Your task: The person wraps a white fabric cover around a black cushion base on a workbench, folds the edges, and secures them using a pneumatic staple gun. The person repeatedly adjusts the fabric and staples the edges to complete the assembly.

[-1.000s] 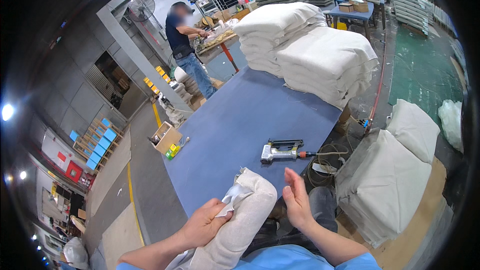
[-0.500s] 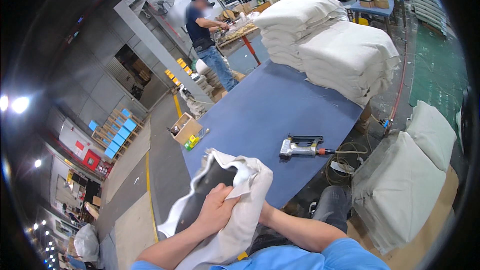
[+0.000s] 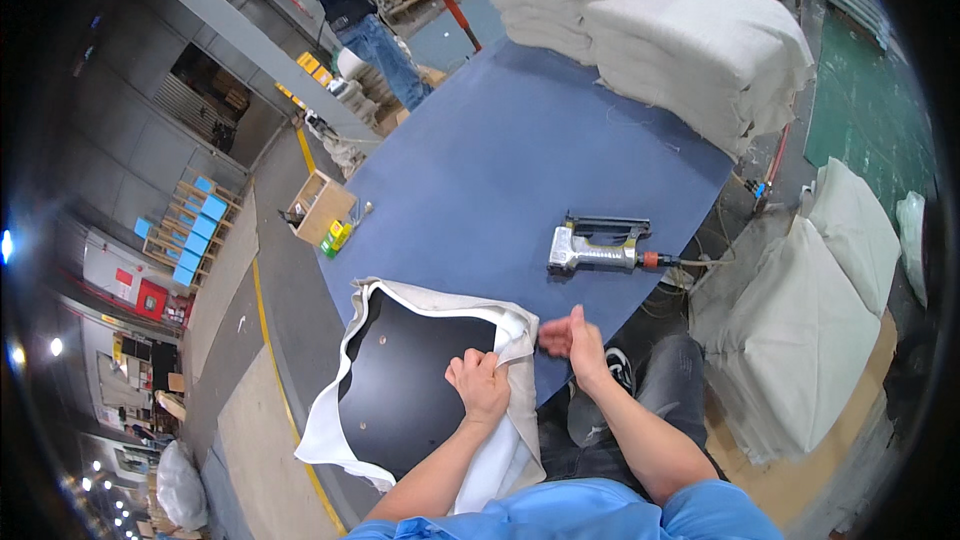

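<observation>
A seat panel (image 3: 410,380) with a black board face up rests at the table's near left corner, partly over the edge. Loose off-white fabric with white padding (image 3: 365,292) stands up around its rim. My left hand (image 3: 480,388) is closed on the fabric and padding at the panel's right side, fingertips over the black board. Just right of the panel, my right hand (image 3: 577,345) is raised off it, fingers apart and holding nothing. Farther right, a silver pneumatic staple gun (image 3: 598,248) lies on the blue table (image 3: 480,160), its hose running off the right edge.
Tall stacks of off-white covered cushions (image 3: 690,40) stand at the table's far right. A small wooden box (image 3: 325,205) and a green-yellow packet (image 3: 337,237) sit at the left edge. More covered cushions (image 3: 800,350) lie low on my right. Another person (image 3: 365,30) works at a farther table.
The panel has tipped down from upright to flat on the table corner, showing its black board. My right hand has come out from behind the fabric and opened. The view has tilted lower.
</observation>
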`<state>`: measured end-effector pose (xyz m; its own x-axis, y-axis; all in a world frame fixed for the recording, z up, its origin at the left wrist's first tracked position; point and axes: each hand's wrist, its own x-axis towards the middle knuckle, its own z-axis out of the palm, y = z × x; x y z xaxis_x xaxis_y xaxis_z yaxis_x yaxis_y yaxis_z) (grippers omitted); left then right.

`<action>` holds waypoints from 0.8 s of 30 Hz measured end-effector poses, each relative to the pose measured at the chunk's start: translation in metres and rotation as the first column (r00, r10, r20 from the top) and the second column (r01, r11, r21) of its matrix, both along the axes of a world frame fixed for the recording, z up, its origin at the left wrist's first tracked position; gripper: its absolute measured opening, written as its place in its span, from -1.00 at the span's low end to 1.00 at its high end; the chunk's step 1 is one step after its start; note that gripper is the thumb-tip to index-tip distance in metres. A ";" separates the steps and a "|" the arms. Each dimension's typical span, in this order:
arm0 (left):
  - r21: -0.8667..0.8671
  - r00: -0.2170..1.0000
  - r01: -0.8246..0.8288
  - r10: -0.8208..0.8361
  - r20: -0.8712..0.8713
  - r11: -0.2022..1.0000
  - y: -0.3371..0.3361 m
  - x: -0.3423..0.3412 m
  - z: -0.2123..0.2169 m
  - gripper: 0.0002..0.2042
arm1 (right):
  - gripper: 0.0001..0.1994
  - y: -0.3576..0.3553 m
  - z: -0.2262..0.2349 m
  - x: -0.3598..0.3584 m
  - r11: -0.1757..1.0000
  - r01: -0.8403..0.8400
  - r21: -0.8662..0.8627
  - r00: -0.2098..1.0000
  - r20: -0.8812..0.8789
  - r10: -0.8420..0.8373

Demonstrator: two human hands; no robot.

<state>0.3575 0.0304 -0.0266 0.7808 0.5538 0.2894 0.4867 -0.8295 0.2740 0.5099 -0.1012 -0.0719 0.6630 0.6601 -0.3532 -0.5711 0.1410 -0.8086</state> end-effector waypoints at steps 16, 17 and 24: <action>-0.097 0.997 -0.023 0.030 0.070 0.995 0.007 0.003 0.000 -0.86 | -0.37 0.101 -0.004 -0.019 0.868 0.480 0.128 0.877 -0.078 -0.474; -0.108 0.996 -0.028 0.037 0.079 0.994 0.007 0.003 0.000 -0.86 | -0.35 0.099 0.000 -0.023 0.878 0.466 0.113 0.885 -0.079 -0.459; -0.089 0.991 -0.042 0.052 0.119 0.995 0.008 0.005 0.001 -0.84 | -0.36 0.081 0.007 -0.048 0.939 0.338 0.059 0.941 0.011 -0.339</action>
<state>0.3621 0.0380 -0.0257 0.7152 0.6162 0.3299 0.4834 -0.7770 0.4033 0.4621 -0.0203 -0.0651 0.8573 0.4136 -0.3065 -0.4652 0.3675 -0.8053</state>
